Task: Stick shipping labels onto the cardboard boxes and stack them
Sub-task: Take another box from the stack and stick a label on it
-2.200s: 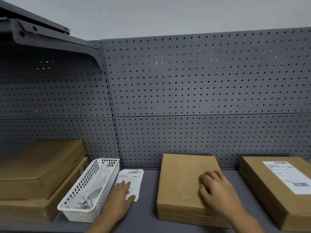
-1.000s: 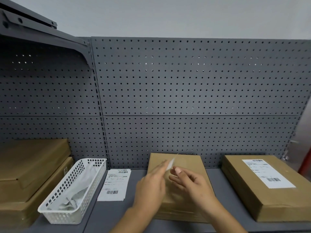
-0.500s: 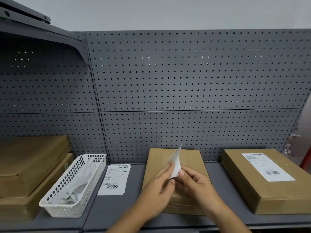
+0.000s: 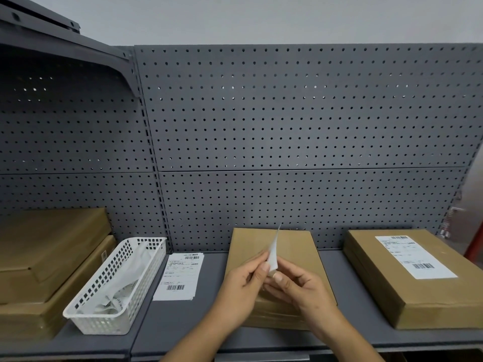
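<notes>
- The loose label sheet (image 4: 180,276) on the shelf carries barcodes and printed lines, too small to read.
- The label (image 4: 415,257) stuck on the right-hand box (image 4: 428,296) shows barcodes too; its text is illegible.

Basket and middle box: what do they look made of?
White basket: likely moulded plastic, semi-gloss, with a grid of square wall holes. Middle box: brown corrugated cardboard by its look, matte, with no label on its visible top; hands hide its front part.

My left hand (image 4: 241,282) and right hand (image 4: 300,286) are meeting near centre, fingertips (image 4: 265,267) pinching together, forearms angling in from the near edge.
</notes>
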